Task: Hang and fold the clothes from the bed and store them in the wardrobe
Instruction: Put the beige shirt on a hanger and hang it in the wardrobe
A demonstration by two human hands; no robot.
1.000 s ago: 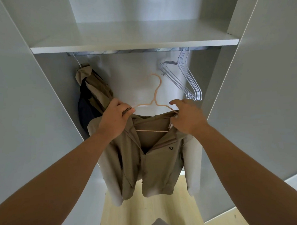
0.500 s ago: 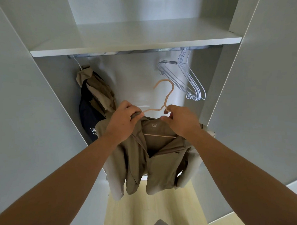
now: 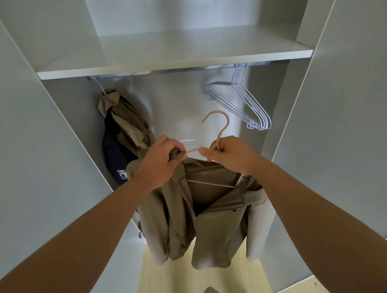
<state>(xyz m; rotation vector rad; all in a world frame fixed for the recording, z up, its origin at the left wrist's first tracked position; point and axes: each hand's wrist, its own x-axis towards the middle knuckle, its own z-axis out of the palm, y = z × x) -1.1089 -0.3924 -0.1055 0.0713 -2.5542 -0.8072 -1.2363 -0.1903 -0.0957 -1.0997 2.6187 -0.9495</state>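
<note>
Under the wardrobe rail [image 3: 163,71], hanging seems the step in hand: left grip [image 3: 160,160] pinches the beige jacket [image 3: 212,222] collar, right grip [image 3: 230,155] holds the pink hanger [image 3: 223,131] neck, and next its hook must rise onto this rail.

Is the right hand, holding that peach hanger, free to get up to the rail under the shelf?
Probably yes. The right hand grips the peach hanger by its neck, below the rail; the stretch of rail between the hung clothes and the white hangers looks bare.
</note>
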